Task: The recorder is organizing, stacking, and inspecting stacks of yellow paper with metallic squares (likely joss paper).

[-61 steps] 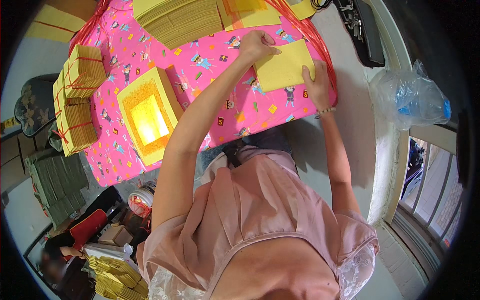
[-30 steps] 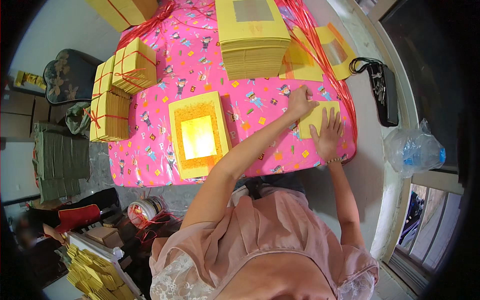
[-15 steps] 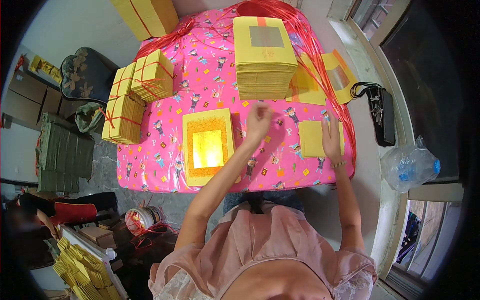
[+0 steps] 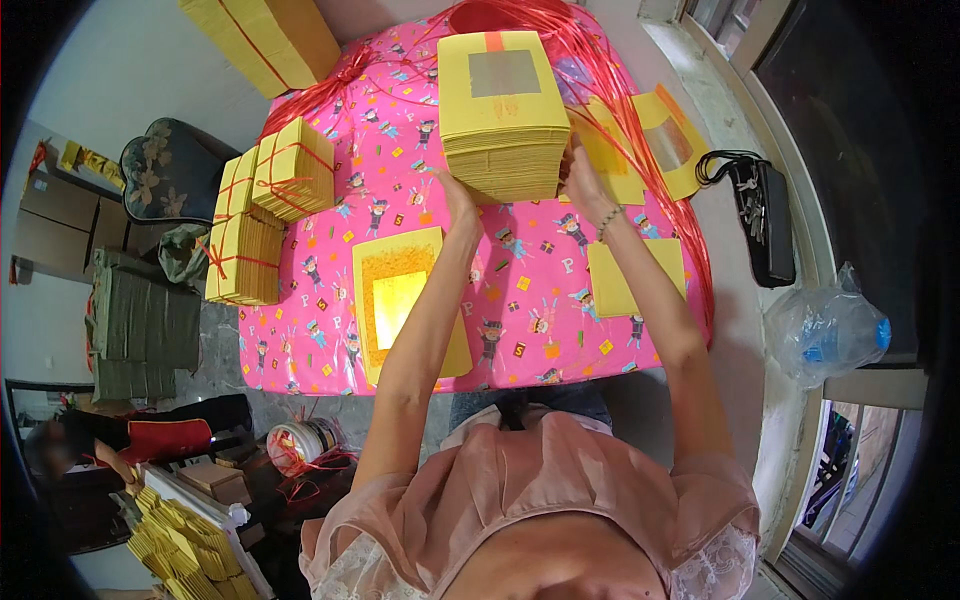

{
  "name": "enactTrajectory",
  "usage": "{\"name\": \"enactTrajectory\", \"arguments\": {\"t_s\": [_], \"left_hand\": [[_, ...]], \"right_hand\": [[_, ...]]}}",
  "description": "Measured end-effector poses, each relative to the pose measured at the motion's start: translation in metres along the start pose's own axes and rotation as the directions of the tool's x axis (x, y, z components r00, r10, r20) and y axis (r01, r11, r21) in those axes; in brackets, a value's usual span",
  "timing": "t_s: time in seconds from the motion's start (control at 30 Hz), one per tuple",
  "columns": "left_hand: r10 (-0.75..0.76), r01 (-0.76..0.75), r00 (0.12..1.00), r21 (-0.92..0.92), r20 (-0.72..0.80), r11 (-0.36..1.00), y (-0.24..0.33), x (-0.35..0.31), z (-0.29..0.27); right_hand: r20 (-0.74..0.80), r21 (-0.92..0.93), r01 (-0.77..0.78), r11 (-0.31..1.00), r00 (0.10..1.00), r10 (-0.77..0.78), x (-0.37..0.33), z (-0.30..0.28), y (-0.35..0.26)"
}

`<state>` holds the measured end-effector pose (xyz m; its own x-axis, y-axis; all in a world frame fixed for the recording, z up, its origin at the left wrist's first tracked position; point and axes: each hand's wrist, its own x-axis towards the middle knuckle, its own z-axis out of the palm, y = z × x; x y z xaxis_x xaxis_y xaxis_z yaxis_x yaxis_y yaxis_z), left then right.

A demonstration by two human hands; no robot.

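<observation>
A tall stack of yellow paper sheets point(image 4: 505, 165), topped by a silvery square and an orange strip, stands at the far middle of the table. My left hand point(image 4: 460, 207) is at its near left corner. Against its right side my right hand point(image 4: 584, 178) is closed, with fingertips partly hidden by the paper. The stack sits between both hands. Below my left forearm lies a low pile of yellow paper with a shiny gold square point(image 4: 400, 310), partly covered by that arm. A small plain yellow pile point(image 4: 615, 275) lies beside my right forearm.
Yellow bundles tied with red string point(image 4: 245, 260) stand at the table's left edge. Red plastic strands point(image 4: 650, 170) run down the right side over loose yellow sheets point(image 4: 668, 140). A black pouch with keys point(image 4: 765, 230) and a clear plastic bag point(image 4: 825, 335) lie on the sill.
Both hands have moved to the tall stack. My left hand went forward and left; my right hand left the small plain pile and reached forward. The view has shifted slightly.
</observation>
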<state>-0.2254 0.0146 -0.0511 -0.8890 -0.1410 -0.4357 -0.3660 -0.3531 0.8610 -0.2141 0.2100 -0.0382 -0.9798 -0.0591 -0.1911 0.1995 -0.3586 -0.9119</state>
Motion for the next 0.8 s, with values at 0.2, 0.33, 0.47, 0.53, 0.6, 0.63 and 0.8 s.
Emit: {"name": "enactTrajectory", "arguments": {"t_s": [0.2, 0.33, 0.47, 0.53, 0.6, 0.63, 0.8], "left_hand": [[-0.014, 0.014, 1.000, -0.037, -0.006, 0.999, 0.010, -0.001, 0.001], [-0.001, 0.002, 1.000, -0.026, 0.020, 1.000, 0.006, 0.003, 0.001], [0.029, -0.015, 0.995, -0.148, 0.092, 0.989, 0.002, 0.000, -0.002], [0.056, -0.030, 0.992, -0.220, 0.112, 0.975, -0.001, -0.006, 0.000], [0.119, -0.117, 0.993, -0.147, 0.002, 0.982, -0.007, -0.020, 0.001], [0.145, -0.141, 0.989, -0.155, 0.014, 0.978, -0.008, -0.027, 0.001], [0.120, -0.103, 0.992, -0.259, 0.049, 0.960, -0.014, -0.069, -0.002]], "right_hand": [[0.006, -0.001, 0.132, 0.991, 0.991, -0.132, 0.011, 0.010, 0.013], [-0.001, -0.010, 0.133, 0.991, 0.991, -0.133, 0.011, 0.011, 0.012], [-0.061, 0.034, 0.120, 0.992, 0.991, -0.118, -0.001, 0.020, 0.005], [-0.033, 0.045, 0.113, 0.993, 0.993, -0.111, -0.012, 0.022, 0.003], [-0.043, 0.057, 0.082, 0.995, 0.996, -0.080, -0.023, 0.023, 0.001], [-0.054, 0.061, 0.073, 0.995, 0.996, -0.069, -0.027, 0.023, 0.001], [-0.027, 0.048, 0.038, 0.998, 0.999, -0.037, -0.048, 0.022, 0.001]]}}
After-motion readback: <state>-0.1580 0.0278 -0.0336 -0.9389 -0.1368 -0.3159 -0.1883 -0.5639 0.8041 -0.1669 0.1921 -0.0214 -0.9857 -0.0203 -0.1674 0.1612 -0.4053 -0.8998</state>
